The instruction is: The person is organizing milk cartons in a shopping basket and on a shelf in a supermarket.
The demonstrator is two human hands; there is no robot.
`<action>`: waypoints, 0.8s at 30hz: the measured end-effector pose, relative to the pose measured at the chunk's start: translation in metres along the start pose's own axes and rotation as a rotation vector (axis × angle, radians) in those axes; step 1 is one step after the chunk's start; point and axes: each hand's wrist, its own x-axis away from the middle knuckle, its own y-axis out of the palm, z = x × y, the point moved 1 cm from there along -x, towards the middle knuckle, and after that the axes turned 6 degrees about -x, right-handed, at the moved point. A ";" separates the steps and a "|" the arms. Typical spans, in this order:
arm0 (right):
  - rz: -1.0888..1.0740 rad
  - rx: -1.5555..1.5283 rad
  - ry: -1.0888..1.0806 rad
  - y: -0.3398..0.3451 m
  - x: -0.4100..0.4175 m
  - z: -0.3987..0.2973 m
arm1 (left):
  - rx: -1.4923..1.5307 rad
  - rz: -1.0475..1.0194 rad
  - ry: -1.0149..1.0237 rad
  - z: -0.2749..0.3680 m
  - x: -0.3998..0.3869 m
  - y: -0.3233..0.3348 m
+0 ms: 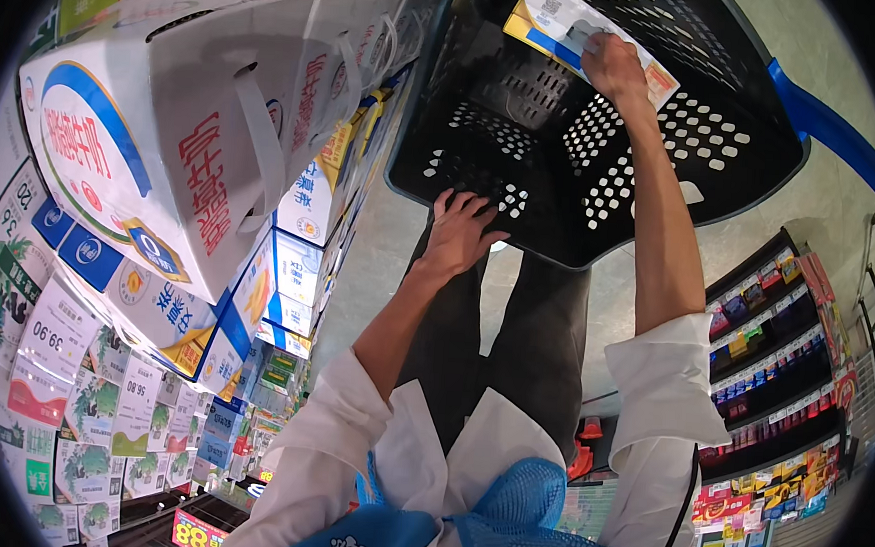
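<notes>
A black plastic shopping basket (551,137) with punched holes stands before me. At its far side lies a white carton (558,25) with yellow and blue edges, tilted against the wall. My right hand (615,65) has its fingers curled at the carton's top, by a grey handle piece, and grips it. My left hand (458,233) rests with spread fingers on the near rim of the basket and holds no item. A blue handle (829,132) is joined to the basket's right side.
Stacked milk cartons (212,147) with white strap handles stand close on the left, above rows of price cards (50,347). A shelf rack of small packaged goods (772,331) stands on the right. Grey floor (377,270) shows around my legs.
</notes>
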 end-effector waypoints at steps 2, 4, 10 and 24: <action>0.085 -0.007 -0.015 0.006 -0.005 0.016 | 0.006 0.003 0.011 0.003 -0.003 0.002; 0.052 -0.016 -0.024 0.004 0.002 0.005 | -0.009 -0.014 -0.008 -0.002 0.001 0.002; 0.252 -0.104 -0.223 0.015 0.033 0.016 | 0.004 -0.018 0.003 -0.001 -0.001 0.005; 0.143 -0.533 -0.068 0.065 0.265 -0.080 | 0.307 0.360 0.006 0.006 -0.002 -0.019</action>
